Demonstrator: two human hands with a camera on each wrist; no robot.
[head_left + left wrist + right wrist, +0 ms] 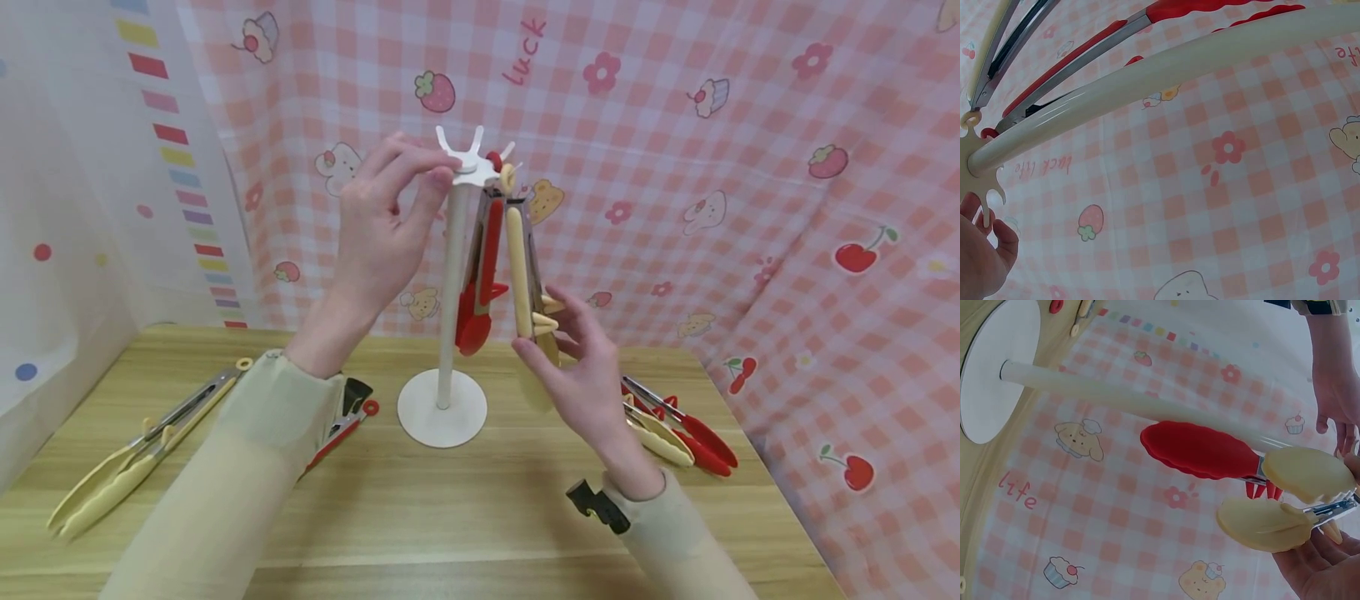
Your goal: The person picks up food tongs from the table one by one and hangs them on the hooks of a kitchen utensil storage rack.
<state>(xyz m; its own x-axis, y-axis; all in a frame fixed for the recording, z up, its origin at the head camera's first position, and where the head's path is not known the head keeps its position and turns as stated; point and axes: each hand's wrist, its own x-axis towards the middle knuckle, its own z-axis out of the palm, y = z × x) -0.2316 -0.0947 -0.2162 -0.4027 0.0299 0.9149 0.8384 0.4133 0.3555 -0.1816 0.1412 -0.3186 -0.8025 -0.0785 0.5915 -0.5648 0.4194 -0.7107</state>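
Observation:
A white rack [452,292] with a round base and a ring of upturned hooks stands on the wooden table. At its top, my left hand [390,208] pinches the hooked head between thumb and fingers. A pair of red tongs [474,325] hangs from one hook, close beside the pole. Cream tongs [519,267] hang just right of them, their ring at a hook. My right hand [581,375] holds these cream tongs low down, thumb on one side and fingers on the other. Their cream heads [1266,525] show apart in the right wrist view.
More cream tongs [120,492] lie at the left of the table. Red-handled tongs [337,433] lie partly hidden behind the left sleeve. At the right, red tongs [708,442] and cream tongs [660,437] lie together. A checked curtain [637,167] hangs behind.

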